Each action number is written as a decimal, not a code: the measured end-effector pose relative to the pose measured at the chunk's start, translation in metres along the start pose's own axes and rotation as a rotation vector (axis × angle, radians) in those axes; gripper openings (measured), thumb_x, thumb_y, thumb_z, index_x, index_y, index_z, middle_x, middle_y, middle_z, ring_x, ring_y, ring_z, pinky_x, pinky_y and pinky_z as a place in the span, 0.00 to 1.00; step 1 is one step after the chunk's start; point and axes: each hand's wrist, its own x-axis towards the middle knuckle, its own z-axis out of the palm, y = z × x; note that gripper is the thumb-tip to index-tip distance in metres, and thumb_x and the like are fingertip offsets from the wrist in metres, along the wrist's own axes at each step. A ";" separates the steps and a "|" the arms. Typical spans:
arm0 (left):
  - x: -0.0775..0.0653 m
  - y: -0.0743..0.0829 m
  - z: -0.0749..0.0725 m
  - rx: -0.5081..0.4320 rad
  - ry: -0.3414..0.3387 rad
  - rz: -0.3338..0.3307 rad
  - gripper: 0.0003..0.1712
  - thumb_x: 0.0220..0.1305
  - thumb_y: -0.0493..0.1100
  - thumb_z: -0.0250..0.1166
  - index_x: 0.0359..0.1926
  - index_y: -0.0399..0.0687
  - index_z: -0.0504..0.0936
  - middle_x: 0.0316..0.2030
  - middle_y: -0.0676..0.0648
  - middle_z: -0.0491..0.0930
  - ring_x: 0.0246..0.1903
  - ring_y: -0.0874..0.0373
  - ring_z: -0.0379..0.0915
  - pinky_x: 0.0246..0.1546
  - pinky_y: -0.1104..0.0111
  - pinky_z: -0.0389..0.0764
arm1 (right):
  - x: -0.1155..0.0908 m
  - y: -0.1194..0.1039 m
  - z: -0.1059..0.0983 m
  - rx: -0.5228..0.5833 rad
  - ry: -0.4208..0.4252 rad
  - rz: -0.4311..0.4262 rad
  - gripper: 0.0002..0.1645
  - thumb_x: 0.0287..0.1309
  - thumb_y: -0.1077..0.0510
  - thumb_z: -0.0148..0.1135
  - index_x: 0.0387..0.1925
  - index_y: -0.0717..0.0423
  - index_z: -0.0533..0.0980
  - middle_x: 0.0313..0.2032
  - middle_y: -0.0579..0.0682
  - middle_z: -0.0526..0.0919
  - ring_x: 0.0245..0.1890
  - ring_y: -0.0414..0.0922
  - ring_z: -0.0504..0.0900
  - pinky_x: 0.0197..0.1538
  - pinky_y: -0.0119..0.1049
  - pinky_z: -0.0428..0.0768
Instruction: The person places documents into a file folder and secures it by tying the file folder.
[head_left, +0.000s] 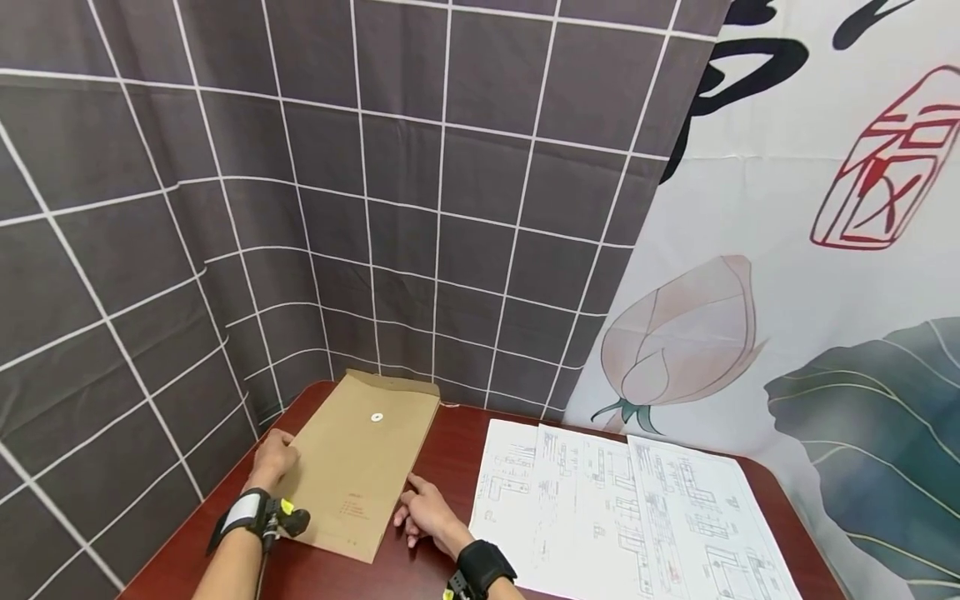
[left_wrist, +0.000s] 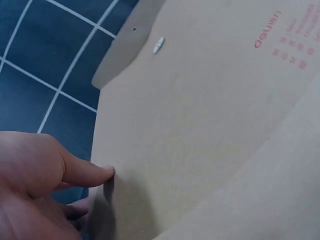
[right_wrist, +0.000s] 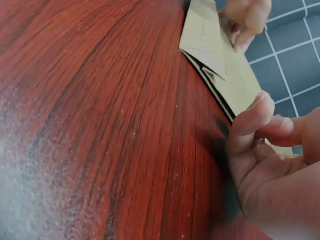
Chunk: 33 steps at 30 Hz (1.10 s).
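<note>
A brown paper document envelope (head_left: pixel 360 467) lies on the dark red table, its flap at the far end and a white round button on its face. My left hand (head_left: pixel 274 460) pinches its left edge; in the left wrist view the thumb (left_wrist: pixel 85 170) lies on the paper with the other fingers behind the edge. My right hand (head_left: pixel 429 512) is at the envelope's right edge, fingers loosely curled, the index fingertip right at the paper. In the right wrist view that hand (right_wrist: pixel 270 165) overlaps the envelope, whose folded bottom end (right_wrist: pixel 205 60) shows layered paper.
Several white sheets with line drawings (head_left: pixel 585 508) overlap on the table (head_left: pixel 300 579) to the right of my right hand. A dark gridded curtain (head_left: pixel 390 208) and a white lotus-printed cloth (head_left: pixel 675 225) hang behind the table's back edge.
</note>
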 end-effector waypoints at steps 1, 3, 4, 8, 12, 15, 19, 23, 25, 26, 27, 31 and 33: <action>-0.001 0.000 -0.001 -0.029 0.003 0.006 0.14 0.55 0.30 0.49 0.44 0.26 0.67 0.38 0.28 0.71 0.40 0.35 0.67 0.37 0.51 0.71 | 0.000 0.001 0.000 0.003 0.010 0.002 0.34 0.63 0.66 0.43 0.69 0.71 0.51 0.17 0.48 0.73 0.08 0.35 0.59 0.12 0.27 0.68; -0.001 0.001 -0.002 -0.090 0.009 0.023 0.14 0.56 0.29 0.48 0.45 0.27 0.65 0.38 0.28 0.69 0.38 0.37 0.66 0.33 0.59 0.69 | 0.000 0.002 -0.001 0.004 0.034 -0.001 0.34 0.62 0.66 0.44 0.69 0.70 0.53 0.17 0.48 0.72 0.08 0.35 0.58 0.12 0.26 0.68; -0.002 0.001 -0.003 -0.115 0.012 0.026 0.13 0.57 0.29 0.49 0.45 0.28 0.65 0.38 0.28 0.69 0.38 0.38 0.66 0.32 0.61 0.68 | -0.001 0.002 0.000 0.006 0.044 -0.002 0.34 0.62 0.66 0.45 0.69 0.70 0.54 0.17 0.48 0.72 0.08 0.35 0.58 0.12 0.26 0.68; -0.003 0.004 -0.011 -0.155 0.040 0.042 0.12 0.61 0.32 0.50 0.45 0.29 0.65 0.39 0.27 0.70 0.38 0.37 0.66 0.32 0.63 0.67 | -0.002 0.004 0.003 0.016 0.086 -0.030 0.33 0.62 0.66 0.48 0.68 0.69 0.57 0.20 0.48 0.74 0.10 0.35 0.62 0.12 0.26 0.67; -0.001 0.007 -0.020 -0.134 0.108 0.069 0.12 0.59 0.33 0.53 0.44 0.31 0.69 0.36 0.31 0.75 0.35 0.42 0.70 0.31 0.63 0.67 | -0.005 0.002 0.007 0.059 0.123 -0.070 0.30 0.60 0.66 0.50 0.64 0.69 0.62 0.27 0.52 0.77 0.15 0.38 0.69 0.14 0.27 0.69; 0.004 0.013 -0.025 -0.141 0.146 0.122 0.13 0.55 0.31 0.54 0.43 0.32 0.70 0.32 0.34 0.78 0.29 0.49 0.70 0.28 0.65 0.67 | -0.006 -0.001 0.008 0.111 0.151 -0.093 0.25 0.59 0.66 0.51 0.58 0.69 0.65 0.32 0.56 0.76 0.20 0.41 0.73 0.16 0.29 0.72; 0.008 0.027 -0.030 -0.214 0.092 0.198 0.13 0.54 0.28 0.54 0.43 0.33 0.70 0.27 0.39 0.79 0.23 0.56 0.69 0.25 0.67 0.67 | -0.003 -0.004 0.007 0.192 0.215 -0.116 0.20 0.60 0.65 0.53 0.52 0.70 0.62 0.36 0.59 0.75 0.25 0.44 0.77 0.21 0.32 0.76; 0.008 0.046 -0.037 -0.256 0.028 0.265 0.12 0.61 0.27 0.55 0.46 0.34 0.69 0.29 0.39 0.80 0.25 0.57 0.71 0.26 0.68 0.69 | 0.000 -0.008 0.001 0.301 0.269 -0.129 0.24 0.61 0.63 0.56 0.52 0.68 0.56 0.34 0.57 0.77 0.23 0.43 0.78 0.22 0.31 0.75; 0.007 0.056 -0.041 -0.258 0.011 0.303 0.11 0.63 0.27 0.56 0.47 0.34 0.70 0.32 0.37 0.81 0.26 0.56 0.72 0.27 0.67 0.70 | 0.002 -0.009 -0.004 0.336 0.259 -0.125 0.25 0.62 0.60 0.57 0.53 0.67 0.57 0.32 0.55 0.78 0.22 0.42 0.78 0.22 0.30 0.74; 0.007 0.061 -0.041 -0.261 0.003 0.323 0.12 0.63 0.28 0.56 0.47 0.34 0.70 0.32 0.37 0.81 0.27 0.56 0.73 0.27 0.67 0.71 | 0.002 -0.010 -0.008 0.343 0.241 -0.119 0.24 0.63 0.58 0.57 0.52 0.67 0.60 0.32 0.55 0.77 0.23 0.43 0.78 0.22 0.30 0.74; 0.008 0.065 -0.042 -0.266 -0.007 0.342 0.12 0.63 0.28 0.57 0.47 0.35 0.71 0.33 0.36 0.81 0.27 0.55 0.74 0.28 0.67 0.71 | 0.002 -0.010 -0.012 0.346 0.222 -0.113 0.22 0.63 0.56 0.58 0.50 0.65 0.62 0.31 0.54 0.77 0.24 0.44 0.78 0.22 0.30 0.74; 0.011 0.082 -0.042 -0.274 -0.041 0.429 0.11 0.63 0.28 0.58 0.47 0.35 0.72 0.33 0.35 0.82 0.27 0.53 0.75 0.28 0.66 0.73 | 0.001 -0.010 -0.026 0.359 0.148 -0.124 0.15 0.65 0.54 0.57 0.47 0.61 0.70 0.31 0.52 0.78 0.26 0.45 0.79 0.22 0.29 0.73; 0.013 0.088 -0.043 -0.252 -0.049 0.462 0.12 0.63 0.28 0.58 0.48 0.35 0.73 0.33 0.35 0.82 0.28 0.52 0.76 0.29 0.65 0.73 | 0.000 -0.010 -0.031 0.373 0.129 -0.148 0.15 0.66 0.56 0.57 0.49 0.60 0.70 0.30 0.51 0.79 0.26 0.44 0.80 0.22 0.28 0.72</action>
